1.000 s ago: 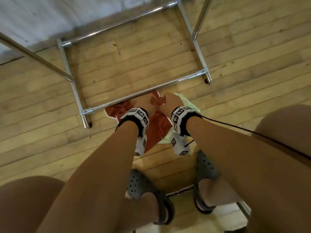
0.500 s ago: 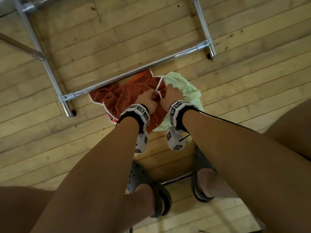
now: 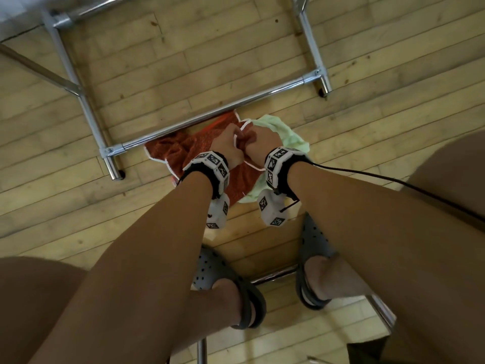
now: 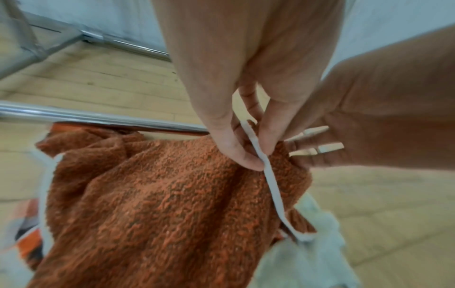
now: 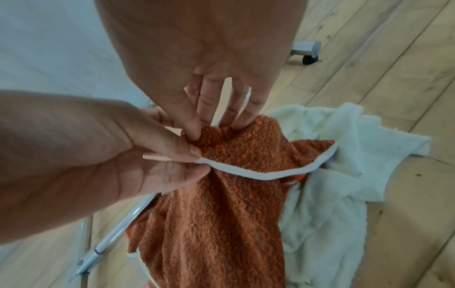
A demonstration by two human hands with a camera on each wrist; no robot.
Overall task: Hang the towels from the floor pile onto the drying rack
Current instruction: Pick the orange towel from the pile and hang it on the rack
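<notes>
Rust-orange terry towel with white edging (image 3: 231,179) lies bunched on the pale wooden plank floor (image 3: 393,95), partly lifted at one white-trimmed edge, just beside the chrome tube base bar of the drying rack (image 3: 210,114). Both hands meet at that edge: the left hand (image 3: 227,145) pinches the white trim between thumb and forefinger, and the right hand (image 3: 259,143) grips the orange cloth next to it. A crumpled pale green towel (image 3: 291,135) lies under and beside the orange one.

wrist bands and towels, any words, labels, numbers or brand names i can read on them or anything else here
None can be read.
Wrist bands: black-and-white square marker patterns, no letters or digits.
Orange towel: plain white trim, no tag in view.
Pale green towel: no label in view.
</notes>
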